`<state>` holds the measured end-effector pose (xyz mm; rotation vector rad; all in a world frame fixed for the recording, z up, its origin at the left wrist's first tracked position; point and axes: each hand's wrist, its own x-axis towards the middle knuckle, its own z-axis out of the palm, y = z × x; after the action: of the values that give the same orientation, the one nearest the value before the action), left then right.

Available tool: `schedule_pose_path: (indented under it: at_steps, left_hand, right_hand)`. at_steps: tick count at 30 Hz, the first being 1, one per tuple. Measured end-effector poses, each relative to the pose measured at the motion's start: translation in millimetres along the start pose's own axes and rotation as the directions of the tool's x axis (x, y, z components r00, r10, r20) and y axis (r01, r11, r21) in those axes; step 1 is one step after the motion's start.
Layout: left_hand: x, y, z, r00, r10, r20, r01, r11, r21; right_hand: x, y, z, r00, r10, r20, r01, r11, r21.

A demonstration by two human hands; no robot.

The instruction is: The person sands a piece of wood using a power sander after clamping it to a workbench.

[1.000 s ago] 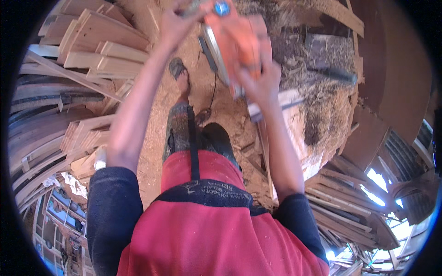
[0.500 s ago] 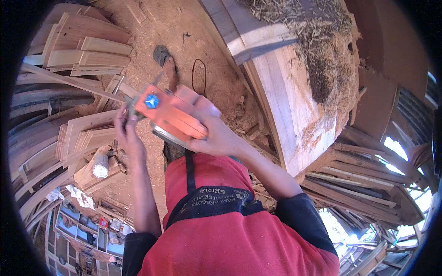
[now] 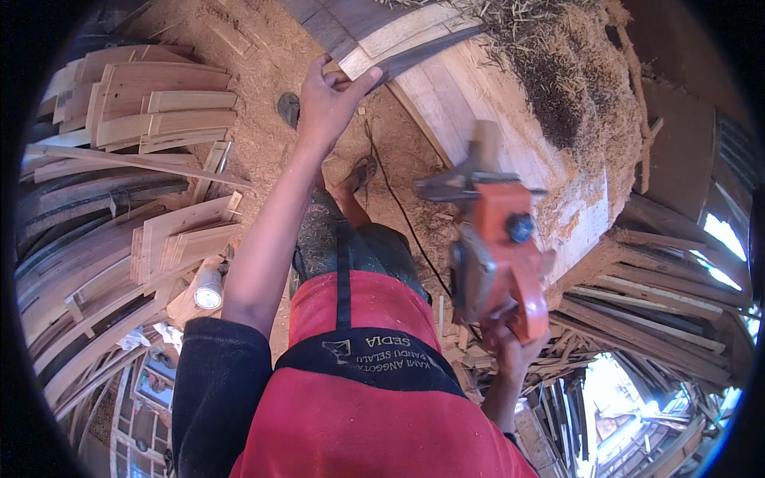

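Observation:
At the right, my right hand (image 3: 508, 344) is closed around the handle of an orange electric planer (image 3: 506, 247). It has a blue knob and a metal base, is held up in the air, and is blurred by motion. My left arm stretches forward to the workbench. There my left hand (image 3: 335, 99) has its thumb and fingers around the near end of a pale wooden board (image 3: 410, 36). A dark strip lies along the board's side. The board rests on the wide wooden bench top (image 3: 470, 99).
Wood shavings (image 3: 558, 88) are heaped across the bench. Stacks of cut boards (image 3: 159, 88) stand along the left, near a white can (image 3: 208, 291). A black cord (image 3: 398, 203) runs over the sawdust-covered floor by my feet. More timber (image 3: 661, 295) is piled at the right.
The planer has swung from in front of me to the right, now in my right hand alone. My left hand has left it and gone forward to the board's end.

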<state>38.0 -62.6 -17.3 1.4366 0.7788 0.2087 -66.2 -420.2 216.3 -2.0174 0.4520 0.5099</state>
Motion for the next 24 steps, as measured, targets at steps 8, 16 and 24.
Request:
schedule_pose_path:
  at_steps: [8,16,24]
  left_hand:
    - [23,-6,-20,0.986,-0.087,0.14,0.064,0.985,0.16]
    - [18,1,-19,0.959,-0.03,0.28,-0.012,0.989,0.145]
    - [15,-27,-49,0.922,-0.029,0.387,-0.021,0.992,0.125]
  right_hand:
    - [28,35,-33,0.963,0.004,-0.268,0.089,0.939,0.333]
    - [71,71,-62,0.948,0.025,-0.316,0.121,0.892,0.435]
    - [103,100,-89,0.912,-0.041,-0.409,0.219,0.89,0.399]
